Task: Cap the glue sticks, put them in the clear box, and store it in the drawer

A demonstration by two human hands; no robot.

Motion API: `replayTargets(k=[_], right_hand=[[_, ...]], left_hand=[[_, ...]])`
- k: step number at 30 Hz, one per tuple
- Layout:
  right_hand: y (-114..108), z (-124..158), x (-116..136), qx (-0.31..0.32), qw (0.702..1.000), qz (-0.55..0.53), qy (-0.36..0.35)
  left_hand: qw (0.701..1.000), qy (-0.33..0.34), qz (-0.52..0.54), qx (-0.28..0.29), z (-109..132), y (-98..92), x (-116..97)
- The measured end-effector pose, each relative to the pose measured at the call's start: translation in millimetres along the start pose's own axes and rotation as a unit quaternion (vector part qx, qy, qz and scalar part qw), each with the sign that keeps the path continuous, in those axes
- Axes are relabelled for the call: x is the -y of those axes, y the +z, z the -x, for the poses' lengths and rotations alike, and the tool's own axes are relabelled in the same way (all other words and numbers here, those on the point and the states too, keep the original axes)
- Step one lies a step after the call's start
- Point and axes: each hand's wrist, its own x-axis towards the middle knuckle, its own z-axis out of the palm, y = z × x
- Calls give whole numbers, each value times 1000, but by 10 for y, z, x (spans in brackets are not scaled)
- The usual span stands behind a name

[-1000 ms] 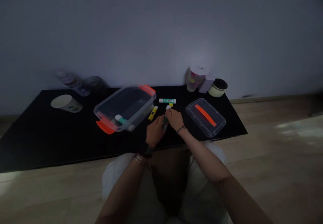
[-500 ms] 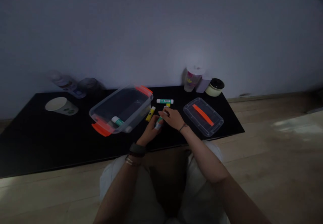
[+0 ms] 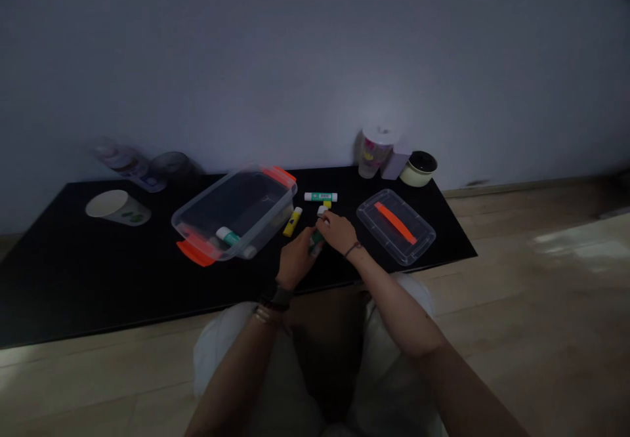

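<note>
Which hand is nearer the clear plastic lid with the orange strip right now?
Right. The right hand is just left of the clear plastic lid with the orange strip, not touching it; the left hand is farther left, on the right hand's far side from the lid.

The left hand [image 3: 296, 260] and right hand [image 3: 339, 232] are hiding most of a green glue stick [image 3: 315, 239] at 6 o'clock from the picture's centre, a blurred bottle [image 3: 121, 158] at 10 o'clock is showing no readable label, and the bottom edge is cutting off both forearms [image 3: 231, 384].
</note>
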Motion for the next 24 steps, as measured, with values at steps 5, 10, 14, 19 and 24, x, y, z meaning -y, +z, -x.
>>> replayTargets(k=[5, 10, 14, 19, 24], right_hand=[[-59, 10, -52, -6, 990, -105, -90], [-117, 33, -58, -5, 967, -182, -178], [-90, 40, -14, -6, 989, -93, -115], [-22, 48, 19, -2, 1000, -18, -21], [17, 32, -33, -14, 997, -66, -37]], left_hand=[[956, 7, 291, 44, -47, 57, 65], [894, -17, 439, 88, -38, 52, 40], [960, 11, 279, 33, -16, 3, 22], [999, 4, 46, 8, -7, -25, 7], [994, 14, 110, 1, -19, 8, 32]])
